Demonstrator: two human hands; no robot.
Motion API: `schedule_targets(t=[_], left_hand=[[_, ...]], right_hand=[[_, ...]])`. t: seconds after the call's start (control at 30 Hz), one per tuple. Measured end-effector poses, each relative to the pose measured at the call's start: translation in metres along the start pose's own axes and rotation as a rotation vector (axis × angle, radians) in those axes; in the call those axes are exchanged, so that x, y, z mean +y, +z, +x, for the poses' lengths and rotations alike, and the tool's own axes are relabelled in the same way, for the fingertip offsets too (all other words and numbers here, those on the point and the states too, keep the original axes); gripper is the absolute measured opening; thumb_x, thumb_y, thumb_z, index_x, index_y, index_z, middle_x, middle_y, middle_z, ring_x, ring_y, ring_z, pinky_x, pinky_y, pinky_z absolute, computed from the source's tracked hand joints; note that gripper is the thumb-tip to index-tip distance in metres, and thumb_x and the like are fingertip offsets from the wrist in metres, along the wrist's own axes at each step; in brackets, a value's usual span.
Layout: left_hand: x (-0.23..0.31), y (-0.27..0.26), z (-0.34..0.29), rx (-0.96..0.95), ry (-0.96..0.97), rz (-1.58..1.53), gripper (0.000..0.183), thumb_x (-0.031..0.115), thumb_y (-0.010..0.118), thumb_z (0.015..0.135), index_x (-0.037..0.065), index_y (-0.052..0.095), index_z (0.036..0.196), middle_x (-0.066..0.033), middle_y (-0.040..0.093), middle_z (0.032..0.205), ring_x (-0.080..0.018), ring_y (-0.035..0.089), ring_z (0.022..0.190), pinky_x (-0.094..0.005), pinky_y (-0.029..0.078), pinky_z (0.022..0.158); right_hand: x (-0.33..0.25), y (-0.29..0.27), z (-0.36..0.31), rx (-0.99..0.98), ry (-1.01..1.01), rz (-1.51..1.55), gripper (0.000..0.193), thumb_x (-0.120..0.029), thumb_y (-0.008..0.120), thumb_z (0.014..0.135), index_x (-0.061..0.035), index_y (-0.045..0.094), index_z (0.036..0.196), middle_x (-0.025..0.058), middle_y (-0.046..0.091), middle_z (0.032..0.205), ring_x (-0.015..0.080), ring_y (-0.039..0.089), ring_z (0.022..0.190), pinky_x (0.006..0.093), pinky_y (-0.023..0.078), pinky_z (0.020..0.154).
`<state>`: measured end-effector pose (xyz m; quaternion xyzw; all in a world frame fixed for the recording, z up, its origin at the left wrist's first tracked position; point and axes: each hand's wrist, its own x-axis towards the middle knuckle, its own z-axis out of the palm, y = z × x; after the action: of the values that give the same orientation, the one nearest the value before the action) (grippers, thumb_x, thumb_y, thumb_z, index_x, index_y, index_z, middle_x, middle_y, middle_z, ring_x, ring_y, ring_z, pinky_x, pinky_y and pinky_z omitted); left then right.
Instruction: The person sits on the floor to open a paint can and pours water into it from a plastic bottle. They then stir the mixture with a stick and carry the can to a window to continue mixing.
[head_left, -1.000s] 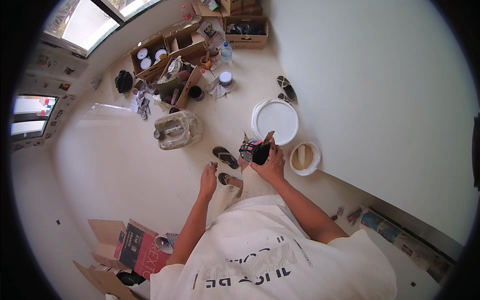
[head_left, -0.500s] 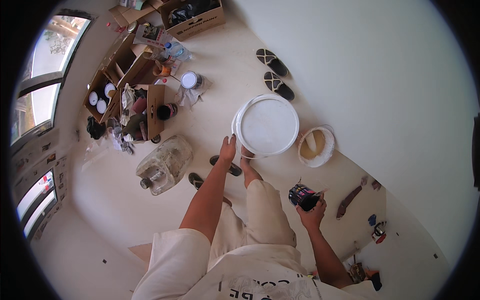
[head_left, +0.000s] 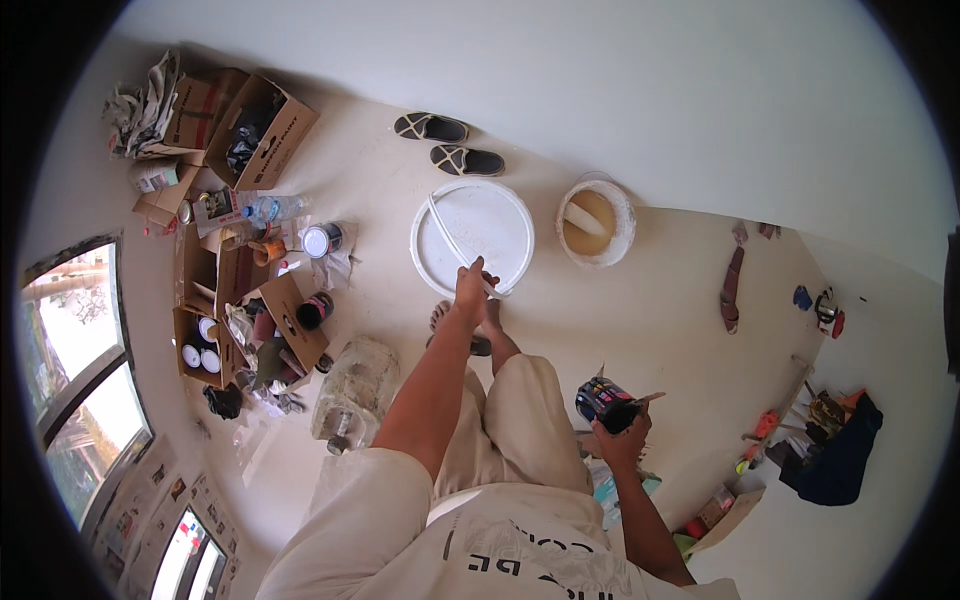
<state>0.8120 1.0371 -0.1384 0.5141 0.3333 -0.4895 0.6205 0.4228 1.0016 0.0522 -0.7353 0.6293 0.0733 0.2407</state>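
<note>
My left hand [head_left: 473, 287] is closed round the white handle [head_left: 452, 236] of a large white lidded bucket [head_left: 430, 275]. The handle lies across the lid, and the fingers grip it near its lower end, by my feet. My right hand [head_left: 625, 446] holds a small black can [head_left: 603, 402] with a coloured label, tilted beside my right leg. A thin brownish stick-like piece sticks out at its rim; I cannot make out what it is. Right of the lidded bucket stands an open pail [head_left: 624, 241] with yellowish liquid and a pale block-like thing in it.
Black slippers [head_left: 467, 160] lie beyond the bucket near the wall. A cloudy plastic jug [head_left: 357, 385] is left of my legs. Cardboard boxes [head_left: 283, 135], a lidded can [head_left: 322, 240] and bottles crowd the left side. A dark bag [head_left: 840, 455] and odds and ends sit at the right.
My left hand has gone from the bucket's side to its handle, which now lies over the lid. My right hand still holds the can. The view has turned.
</note>
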Motion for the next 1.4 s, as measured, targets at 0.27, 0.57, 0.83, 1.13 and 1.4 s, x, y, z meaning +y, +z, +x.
schedule_targets(t=[0.27, 0.57, 0.83, 1.13, 1.4], left_hand=[[-0.027, 0.004, 0.006, 0.122, 0.051, 0.274, 0.025, 0.021, 0.056, 0.1, 0.002, 0.043, 0.108, -0.0094, 0.046, 0.087, -0.0218, 0.052, 0.067, -0.0389, 0.051, 0.061], [-0.064, 0.046, -0.001, 0.102, -0.01, 0.396, 0.019, 0.021, 0.054, 0.101, 0.005, 0.045, 0.106, -0.008, 0.045, 0.086, -0.0221, 0.049, 0.072, -0.0423, 0.05, 0.066], [-0.113, 0.098, 0.002, 0.098, -0.101, 0.286, 0.023, 0.027, 0.055, 0.101, 0.01, 0.044, 0.092, -0.0051, 0.042, 0.077, -0.021, 0.045, 0.069, -0.0426, 0.048, 0.069], [-0.212, 0.123, -0.009, 0.24, -0.15, 0.005, 0.037, 0.042, 0.054, 0.098, 0.008, 0.04, 0.105, -0.0072, 0.041, 0.095, -0.0252, 0.045, 0.084, -0.0437, 0.049, 0.083], [-0.247, 0.146, -0.027, 0.135, -0.233, -0.028, 0.069, 0.046, 0.054, 0.097, 0.005, 0.026, 0.144, -0.0163, 0.044, 0.129, -0.0368, 0.048, 0.121, -0.0536, 0.034, 0.114]], right_hand=[[0.09, 0.009, -0.125, 0.161, 0.473, 0.092, 0.116, -0.025, 0.088, 0.069, -0.0025, 0.017, 0.158, 0.0277, 0.031, 0.143, 0.0424, 0.045, 0.131, 0.048, 0.05, 0.103], [0.163, 0.045, -0.188, 0.09, 0.739, 0.0, 0.121, -0.034, 0.089, 0.063, -0.0074, 0.02, 0.158, 0.0281, 0.042, 0.135, 0.0473, 0.05, 0.12, 0.0599, 0.046, 0.099], [0.187, 0.043, -0.182, 0.004, 0.919, 0.182, 0.12, -0.041, 0.089, 0.062, -0.0014, 0.024, 0.155, 0.0287, 0.042, 0.136, 0.0479, 0.047, 0.124, 0.057, 0.046, 0.101], [0.204, 0.023, -0.152, 0.088, 0.969, 0.257, 0.126, -0.032, 0.09, 0.06, -0.0104, 0.016, 0.159, 0.0277, 0.04, 0.137, 0.048, 0.047, 0.124, 0.0589, 0.044, 0.103], [0.202, 0.009, -0.096, 0.246, 0.748, 0.286, 0.124, -0.033, 0.09, 0.06, -0.0038, 0.019, 0.157, 0.0287, 0.038, 0.139, 0.0475, 0.046, 0.125, 0.0578, 0.043, 0.104]])
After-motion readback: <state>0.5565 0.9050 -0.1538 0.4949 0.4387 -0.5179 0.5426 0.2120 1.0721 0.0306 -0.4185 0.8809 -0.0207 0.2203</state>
